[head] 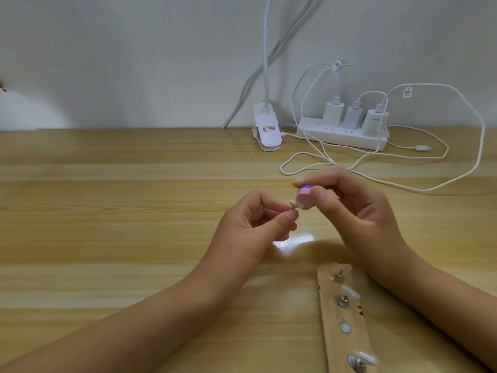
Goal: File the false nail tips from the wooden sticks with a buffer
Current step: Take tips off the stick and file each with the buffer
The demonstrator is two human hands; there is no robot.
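Observation:
My left hand (258,222) pinches a small clear false nail tip (374,203) between thumb and forefinger above the table. My right hand (357,208) grips a small pink, white and purple buffer block (385,195) between thumb and fingers, and the block touches the nail tip. A wooden stick (347,343) lies on the table at the lower right, under my right forearm. It carries several metal studs, and clear nail tips (351,291) sit on some of them.
A wooden table (134,211) fills the view. At the back right stand a white power strip (341,134) with three chargers and loose white cables (403,170). A white lamp clip (266,130) sits beside it against the wall.

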